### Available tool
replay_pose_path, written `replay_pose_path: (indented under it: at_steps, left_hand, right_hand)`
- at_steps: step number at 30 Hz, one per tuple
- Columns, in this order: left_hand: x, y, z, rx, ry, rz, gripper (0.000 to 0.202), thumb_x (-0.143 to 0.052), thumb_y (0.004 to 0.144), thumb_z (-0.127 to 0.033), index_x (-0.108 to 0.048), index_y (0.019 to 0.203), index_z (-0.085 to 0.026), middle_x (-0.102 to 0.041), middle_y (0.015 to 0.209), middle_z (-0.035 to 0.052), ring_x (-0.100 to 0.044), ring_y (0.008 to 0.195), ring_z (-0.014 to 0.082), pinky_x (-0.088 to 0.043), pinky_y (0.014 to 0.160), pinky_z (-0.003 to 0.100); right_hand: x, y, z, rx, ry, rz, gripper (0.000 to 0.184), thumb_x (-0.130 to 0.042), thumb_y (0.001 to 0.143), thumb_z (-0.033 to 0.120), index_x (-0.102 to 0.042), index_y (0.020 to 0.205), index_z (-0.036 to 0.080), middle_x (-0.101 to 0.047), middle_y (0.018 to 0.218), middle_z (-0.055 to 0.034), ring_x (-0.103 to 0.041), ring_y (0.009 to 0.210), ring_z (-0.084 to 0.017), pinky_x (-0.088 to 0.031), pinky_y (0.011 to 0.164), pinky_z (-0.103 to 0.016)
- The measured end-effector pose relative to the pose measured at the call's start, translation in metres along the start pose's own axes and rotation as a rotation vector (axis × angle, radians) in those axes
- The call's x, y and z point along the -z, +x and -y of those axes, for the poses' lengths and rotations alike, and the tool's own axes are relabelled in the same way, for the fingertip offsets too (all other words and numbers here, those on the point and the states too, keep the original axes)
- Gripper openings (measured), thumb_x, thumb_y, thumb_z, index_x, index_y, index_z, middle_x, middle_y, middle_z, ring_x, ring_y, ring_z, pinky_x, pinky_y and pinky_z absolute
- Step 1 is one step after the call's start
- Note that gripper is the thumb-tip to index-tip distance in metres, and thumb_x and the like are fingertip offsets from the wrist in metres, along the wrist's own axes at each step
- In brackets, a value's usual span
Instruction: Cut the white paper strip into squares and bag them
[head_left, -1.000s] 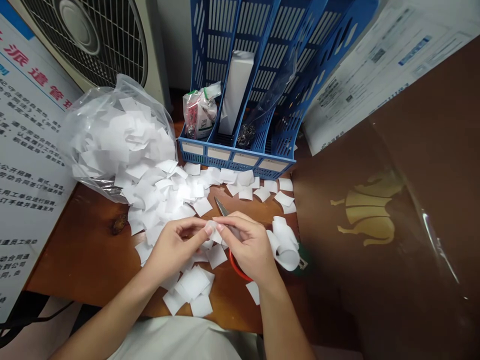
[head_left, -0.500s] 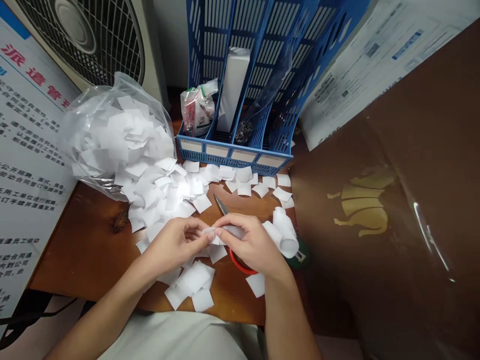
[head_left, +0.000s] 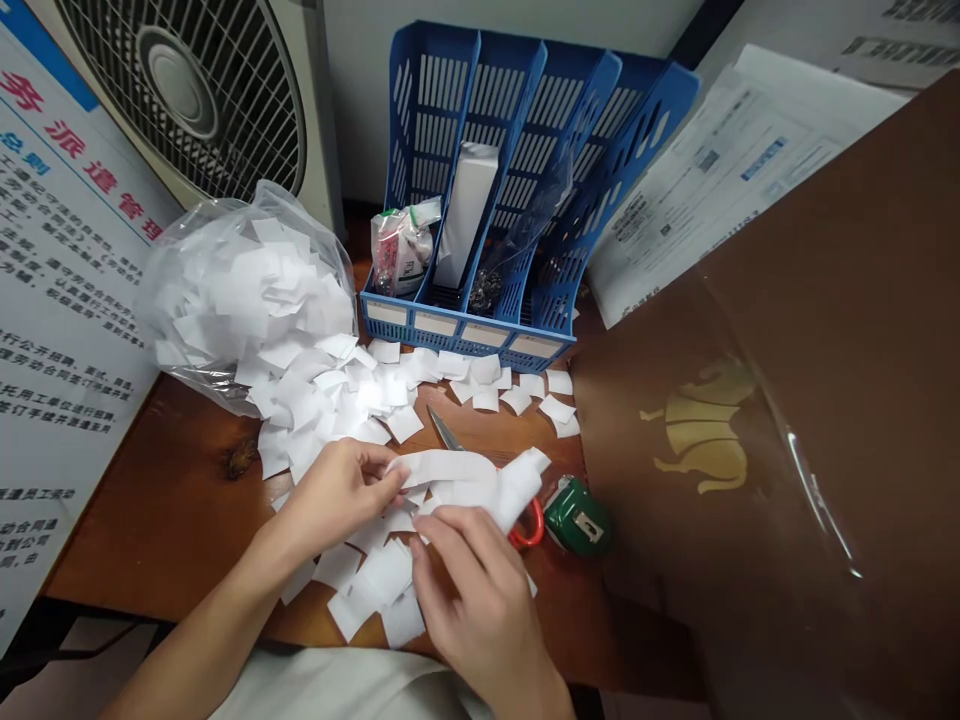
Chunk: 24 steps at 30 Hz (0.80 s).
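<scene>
The left hand [head_left: 335, 492] pinched a paper strip [head_left: 450, 466], seemingly unrolling it; whether the right hand [head_left: 484, 590] gripped anything couldn't be told. Next likely called for the scissors [head_left: 445, 429], blades at the strip's twelve o'clock.

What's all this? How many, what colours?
paper strip: at least one, white, centre
table: one, brown, beneath
plastic bag: one, clear, back left
paper squares: lots, white, on table, in plastic bag
scissors: one, red-handled, partly under paper strip
tape measure: one, green, right of scissors
rack: one, blue, back
packet: one, red-white, in rack, left
box: one, white, beside packet
tangle: one, dark, right of box
fan: one, beige-black, back left
sign: one, white, left
printed sheets: some, white, back right
panel: one, brown and gold, right
clothing: one, pale, bottom
left hand: one, bare, pinching paper strip
right hand: one, bare, below strip
</scene>
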<state>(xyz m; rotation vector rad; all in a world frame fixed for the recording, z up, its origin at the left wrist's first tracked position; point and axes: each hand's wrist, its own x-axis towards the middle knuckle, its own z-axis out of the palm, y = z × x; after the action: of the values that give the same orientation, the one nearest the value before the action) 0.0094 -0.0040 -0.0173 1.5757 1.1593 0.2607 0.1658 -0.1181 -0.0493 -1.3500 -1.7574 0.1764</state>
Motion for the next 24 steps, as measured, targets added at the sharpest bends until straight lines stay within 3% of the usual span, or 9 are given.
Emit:
replay_pose_path:
  at_steps: [3,11,15,20,24]
  left_hand:
    - [0.0,0.0,-0.001,0.014,0.009,0.003,0.032,-0.059,0.095,-0.041,-0.073,0.081,-0.016,-0.076,0.076,0.0038,-0.07,0.072,0.0181,-0.049,0.065,0.023]
    - [0.001,-0.005,-0.004,0.07,-0.106,-0.046,0.036,-0.065,0.092,-0.042,-0.074,0.115,-0.014,-0.079,0.081,0.0056,-0.076,0.076,0.0215,-0.058,0.069,0.027]
    - [0.003,-0.007,-0.003,0.056,-0.09,-0.085,0.04,-0.065,0.093,-0.042,-0.074,0.119,-0.014,-0.078,0.078,0.0052,-0.076,0.074,0.0219,-0.058,0.069,0.028]
    - [0.007,-0.01,-0.003,0.034,-0.078,-0.154,0.038,-0.064,0.093,-0.042,-0.075,0.118,-0.015,-0.078,0.079,0.0043,-0.076,0.071,0.0222,-0.059,0.068,0.03]
    - [0.012,-0.009,-0.008,0.028,-0.097,-0.218,0.04,-0.067,0.091,-0.042,-0.075,0.118,-0.014,-0.078,0.078,0.0045,-0.077,0.071,0.0228,-0.059,0.069,0.03]
  right_hand:
    - [-0.005,-0.021,-0.001,-0.103,-0.01,0.039,0.022,-0.056,0.095,0.005,-0.064,0.112,0.016,-0.066,0.091,-0.0076,-0.06,0.082,-0.02,-0.05,0.073,-0.034]
    - [0.005,-0.039,-0.035,-0.214,-0.371,-0.098,0.019,-0.057,0.098,0.011,-0.066,0.113,0.016,-0.067,0.103,-0.0096,-0.061,0.097,-0.023,-0.049,0.089,-0.037]
    - [0.009,-0.036,-0.047,-0.281,-0.493,0.006,0.014,-0.056,0.095,0.018,-0.061,0.108,0.017,-0.065,0.111,-0.0118,-0.061,0.104,-0.028,-0.047,0.086,-0.04]
    - [0.009,-0.022,-0.05,-0.41,-0.553,0.19,0.019,-0.056,0.085,0.011,-0.05,0.101,0.02,-0.059,0.095,-0.0066,-0.061,0.083,-0.024,-0.042,0.074,-0.036]
    - [0.006,-0.003,-0.044,-0.499,-0.634,0.288,0.027,-0.057,0.077,0.002,-0.044,0.091,0.021,-0.059,0.083,-0.0023,-0.061,0.078,-0.024,-0.036,0.077,-0.036]
